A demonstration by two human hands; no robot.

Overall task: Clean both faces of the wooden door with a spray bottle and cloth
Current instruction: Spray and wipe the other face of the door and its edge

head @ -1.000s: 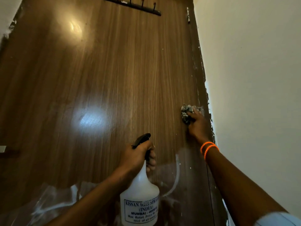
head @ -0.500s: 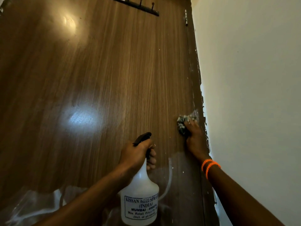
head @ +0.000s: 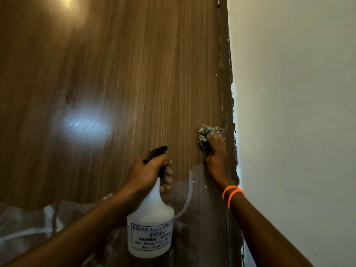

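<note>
Right now, from the head camera, your right hand [head: 216, 158] presses a crumpled grey-and-white cloth [head: 207, 136] against the brown wood-grain door [head: 134, 83], hard by its right edge, fingers curled over the wad. Your left hand [head: 148, 173] grips the neck of the white plastic spray bottle with the black trigger head [head: 152, 224], which hangs in front of the door's lower middle, nozzle toward the wood.

Watch that right edge: the cloth sits close to the dark door frame [head: 228, 105] with its ragged white paint, and a wide stroke would likely drag flakes onto the wood or smear the cream wall [head: 298, 112]. Loose clear plastic film [head: 196, 189] clings to the door's lower part; the cloth could snag and tear it. Squeeze the trigger carelessly and you may wet your own wrist with the orange bands [head: 232, 193]. I judge this face is only partly wiped.
</note>
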